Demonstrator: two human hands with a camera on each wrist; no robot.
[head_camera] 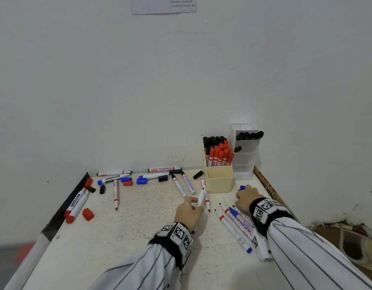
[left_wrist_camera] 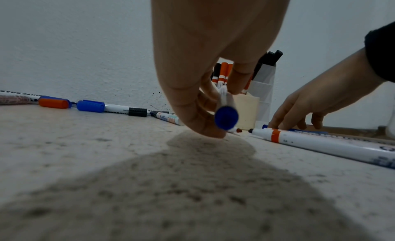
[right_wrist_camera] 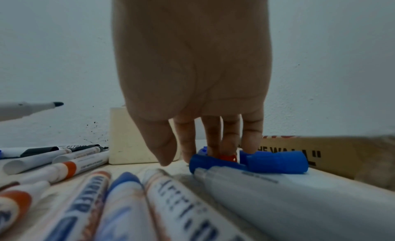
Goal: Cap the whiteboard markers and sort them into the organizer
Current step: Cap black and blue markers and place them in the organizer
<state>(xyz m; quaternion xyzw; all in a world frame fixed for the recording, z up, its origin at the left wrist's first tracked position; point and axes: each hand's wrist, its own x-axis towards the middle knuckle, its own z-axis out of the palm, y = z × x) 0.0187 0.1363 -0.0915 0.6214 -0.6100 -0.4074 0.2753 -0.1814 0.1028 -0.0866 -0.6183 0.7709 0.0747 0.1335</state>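
Note:
My left hand [head_camera: 195, 204] pinches an uncapped white marker [head_camera: 201, 198] just above the table; its blue end cap [left_wrist_camera: 226, 117] faces the wrist camera. My right hand [head_camera: 244, 193] reaches down with straight fingers [right_wrist_camera: 213, 135] that touch a cluster of loose blue caps [right_wrist_camera: 278, 162] and a red cap [right_wrist_camera: 227, 157], the thumb held apart. The cream box [head_camera: 219, 180] holds red and black capped markers. Beside it the white tiered organizer [head_camera: 245, 160] holds black ones. Several uncapped markers [head_camera: 233, 225] lie under my right wrist.
More markers [head_camera: 116, 193] and loose caps [head_camera: 88, 214] are scattered over the left and back of the white table [head_camera: 128, 237]. A cardboard box [right_wrist_camera: 333, 153] borders the right edge. The wall stands right behind the organizer.

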